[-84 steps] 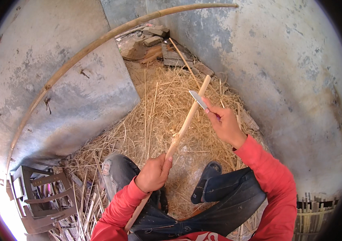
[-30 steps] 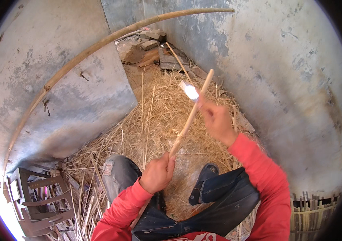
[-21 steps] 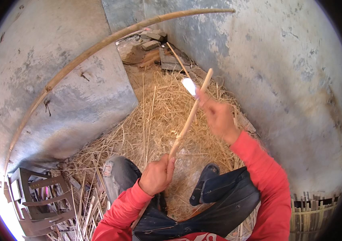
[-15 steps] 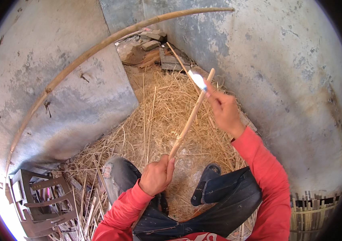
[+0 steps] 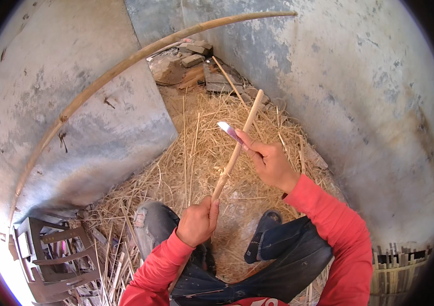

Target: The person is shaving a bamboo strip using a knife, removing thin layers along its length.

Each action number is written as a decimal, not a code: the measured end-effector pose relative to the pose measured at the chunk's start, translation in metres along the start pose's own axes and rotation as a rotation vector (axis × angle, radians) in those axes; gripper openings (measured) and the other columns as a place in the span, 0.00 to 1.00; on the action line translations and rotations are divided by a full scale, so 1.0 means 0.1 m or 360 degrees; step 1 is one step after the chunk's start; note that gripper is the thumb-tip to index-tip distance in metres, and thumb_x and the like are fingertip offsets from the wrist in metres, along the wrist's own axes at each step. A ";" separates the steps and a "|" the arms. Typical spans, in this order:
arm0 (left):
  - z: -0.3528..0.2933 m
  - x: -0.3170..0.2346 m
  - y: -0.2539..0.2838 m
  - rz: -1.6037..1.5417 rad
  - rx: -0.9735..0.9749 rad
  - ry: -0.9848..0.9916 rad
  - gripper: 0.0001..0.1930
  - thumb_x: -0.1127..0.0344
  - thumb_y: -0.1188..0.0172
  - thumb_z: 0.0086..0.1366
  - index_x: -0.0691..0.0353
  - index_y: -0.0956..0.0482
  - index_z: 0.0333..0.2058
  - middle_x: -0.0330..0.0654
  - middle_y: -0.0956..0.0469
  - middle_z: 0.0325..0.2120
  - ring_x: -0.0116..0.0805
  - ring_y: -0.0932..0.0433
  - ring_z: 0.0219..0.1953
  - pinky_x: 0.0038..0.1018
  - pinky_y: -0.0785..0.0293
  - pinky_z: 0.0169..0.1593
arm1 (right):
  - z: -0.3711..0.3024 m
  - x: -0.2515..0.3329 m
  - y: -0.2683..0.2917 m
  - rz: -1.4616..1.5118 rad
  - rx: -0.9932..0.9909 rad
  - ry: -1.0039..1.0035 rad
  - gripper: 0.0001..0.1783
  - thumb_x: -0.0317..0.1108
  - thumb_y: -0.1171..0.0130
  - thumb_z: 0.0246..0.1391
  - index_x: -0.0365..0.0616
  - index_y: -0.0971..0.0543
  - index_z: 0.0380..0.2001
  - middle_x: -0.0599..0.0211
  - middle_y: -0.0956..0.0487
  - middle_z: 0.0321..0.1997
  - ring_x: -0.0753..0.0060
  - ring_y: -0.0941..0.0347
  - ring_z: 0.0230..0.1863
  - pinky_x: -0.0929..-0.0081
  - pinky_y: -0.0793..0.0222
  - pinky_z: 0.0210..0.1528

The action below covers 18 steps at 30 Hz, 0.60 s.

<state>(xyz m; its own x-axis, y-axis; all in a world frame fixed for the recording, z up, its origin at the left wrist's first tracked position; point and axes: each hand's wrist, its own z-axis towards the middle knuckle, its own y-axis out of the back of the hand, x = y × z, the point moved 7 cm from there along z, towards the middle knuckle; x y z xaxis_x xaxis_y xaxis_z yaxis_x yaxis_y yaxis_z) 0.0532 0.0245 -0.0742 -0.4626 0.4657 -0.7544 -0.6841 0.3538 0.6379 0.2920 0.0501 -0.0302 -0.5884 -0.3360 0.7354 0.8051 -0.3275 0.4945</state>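
Note:
My left hand [image 5: 196, 223] is closed round a pale, slim wooden stick [image 5: 237, 148], which slants up and away to the right. Roughened fibres stand up from the stick a little above that hand. In my right hand [image 5: 274, 162] is a small knife [image 5: 230, 131], its bright blade pointing to the left and lying across the upper half of the stick. The fingers cover the knife's handle, and I cannot tell whether the edge touches the wood.
Straw and shavings [image 5: 222, 115] cover the floor between my legs and the corner. A long bent pole [image 5: 125, 64] arcs across the left wall. Broken bricks [image 5: 193, 60] lie in the corner, a dark slatted frame [image 5: 56, 252] at lower left, a woven basket [image 5: 396, 275] at lower right.
My right hand and the knife have come down and leftward along the stick, toward me. The blade's glare has lessened. My left hand has stayed nearly in place.

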 end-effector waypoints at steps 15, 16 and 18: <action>-0.01 -0.06 0.01 0.0039 -0.0051 -0.0081 0.12 0.62 0.44 0.75 0.63 0.27 0.33 0.56 0.27 0.14 0.61 0.24 0.19 0.50 0.29 0.24 | 0.13 -0.03 0.22 -0.0104 -0.0233 -0.0006 0.19 0.28 0.43 0.68 0.44 0.20 0.61 0.57 0.36 0.18 0.80 0.42 0.19 0.70 0.41 0.22; -0.01 -0.04 0.03 0.0044 -0.0060 -0.0079 0.12 0.62 0.44 0.75 0.63 0.27 0.33 0.56 0.27 0.14 0.61 0.24 0.19 0.50 0.29 0.24 | -0.01 0.12 0.00 -0.0084 -0.0100 0.0054 0.17 0.29 0.43 0.68 0.42 0.19 0.58 0.58 0.36 0.18 0.81 0.42 0.19 0.70 0.41 0.22; -0.01 0.03 0.03 -0.0003 -0.0026 -0.0025 0.12 0.62 0.44 0.75 0.63 0.27 0.33 0.57 0.27 0.15 0.62 0.24 0.19 0.51 0.29 0.24 | -0.03 0.19 -0.06 -0.0061 0.0023 0.0105 0.15 0.30 0.43 0.69 0.41 0.18 0.55 0.60 0.36 0.18 0.81 0.42 0.20 0.70 0.41 0.22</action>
<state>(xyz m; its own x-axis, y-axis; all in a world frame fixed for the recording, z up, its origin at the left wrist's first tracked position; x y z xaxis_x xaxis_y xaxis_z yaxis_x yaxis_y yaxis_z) 0.0494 0.0259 -0.0749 -0.4527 0.4779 -0.7528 -0.6941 0.3411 0.6339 0.2755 0.0428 -0.0209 -0.6221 -0.3810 0.6840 0.7826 -0.3286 0.5288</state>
